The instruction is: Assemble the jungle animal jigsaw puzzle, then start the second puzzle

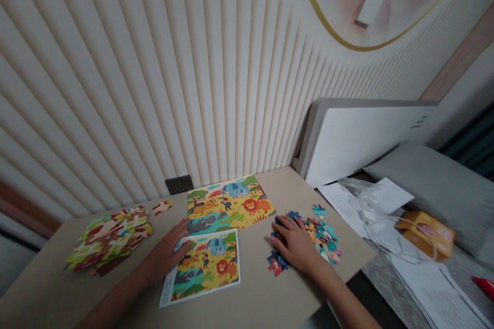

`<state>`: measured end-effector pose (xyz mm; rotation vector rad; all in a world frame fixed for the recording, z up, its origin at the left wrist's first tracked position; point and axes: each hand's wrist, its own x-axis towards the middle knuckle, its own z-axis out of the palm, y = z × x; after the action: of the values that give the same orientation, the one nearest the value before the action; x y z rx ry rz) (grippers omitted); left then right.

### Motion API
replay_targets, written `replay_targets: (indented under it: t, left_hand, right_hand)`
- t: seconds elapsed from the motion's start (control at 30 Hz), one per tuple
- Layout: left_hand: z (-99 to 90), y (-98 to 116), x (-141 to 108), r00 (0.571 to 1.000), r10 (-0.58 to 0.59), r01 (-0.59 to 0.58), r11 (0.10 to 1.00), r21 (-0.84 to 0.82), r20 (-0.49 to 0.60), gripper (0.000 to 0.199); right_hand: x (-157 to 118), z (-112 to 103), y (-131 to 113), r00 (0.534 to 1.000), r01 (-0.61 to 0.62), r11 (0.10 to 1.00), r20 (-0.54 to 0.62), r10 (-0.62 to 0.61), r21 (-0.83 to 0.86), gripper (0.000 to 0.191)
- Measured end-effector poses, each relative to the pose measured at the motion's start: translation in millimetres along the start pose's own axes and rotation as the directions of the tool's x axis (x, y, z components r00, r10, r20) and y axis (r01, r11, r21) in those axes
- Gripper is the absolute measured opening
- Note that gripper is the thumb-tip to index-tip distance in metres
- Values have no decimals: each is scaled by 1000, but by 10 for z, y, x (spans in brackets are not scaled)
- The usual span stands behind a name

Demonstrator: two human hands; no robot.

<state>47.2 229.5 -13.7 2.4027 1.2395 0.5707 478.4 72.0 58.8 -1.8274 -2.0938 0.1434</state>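
My left hand (170, 248) rests with fingers apart on the left edge of a picture card (210, 262) showing jungle animals. Its fingertips come close to the larger animal puzzle picture (231, 203), which lies flat just behind the card with the same scene. On the right, my right hand (296, 241) lies palm down with spread fingers over a heap of small jigsaw pieces (326, 239). Dark blue and red pieces (277, 263) show under and beside its fingers. What is beneath the palm is hidden.
A second pile of green, white and brown jigsaw pieces (111, 236) sits at the table's left, with a single piece (162, 207) apart from it. Behind the table is a ribbed wall with a dark socket (179, 184). Papers, a cable and an orange box (428, 234) lie on the bed at right.
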Motion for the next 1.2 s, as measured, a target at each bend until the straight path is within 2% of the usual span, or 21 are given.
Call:
replay_targets:
  t: [0.13, 0.27, 0.5, 0.63, 0.83, 1.07, 1.2]
  left_hand:
    - [47, 24, -6, 999, 39, -39, 999, 8, 20, 48]
    - [48, 177, 84, 996, 43, -41, 999, -28, 80, 45]
    - [163, 442, 353, 989, 70, -52, 989, -137, 131, 39]
    - [245, 542, 535, 980, 106, -73, 979, -191, 169, 39]
    - [296, 684, 824, 970, 123, -46, 939, -341, 208, 40]
    - [381, 763, 961, 976, 107, -19, 910, -414, 190, 41]
    - [382, 807, 961, 977, 112, -24, 902, -431, 182, 36]
  right_hand:
    - [-6, -55, -44, 999, 28, 999, 35, -29, 29, 43]
    - [-16, -71, -49, 996, 22, 999, 83, -25, 35, 45]
    - [-25, -79, -42, 992, 15, 998, 127, -23, 62, 44]
    - [-17, -89, -29, 989, 14, 997, 143, -25, 77, 44]
    - [-4, -110, -35, 986, 24, 995, 161, -39, 96, 44]
    - [44, -284, -45, 975, 50, 976, 201, -94, 213, 45]
    - [213, -360, 142, 986, 35, 972, 152, -72, 232, 50]
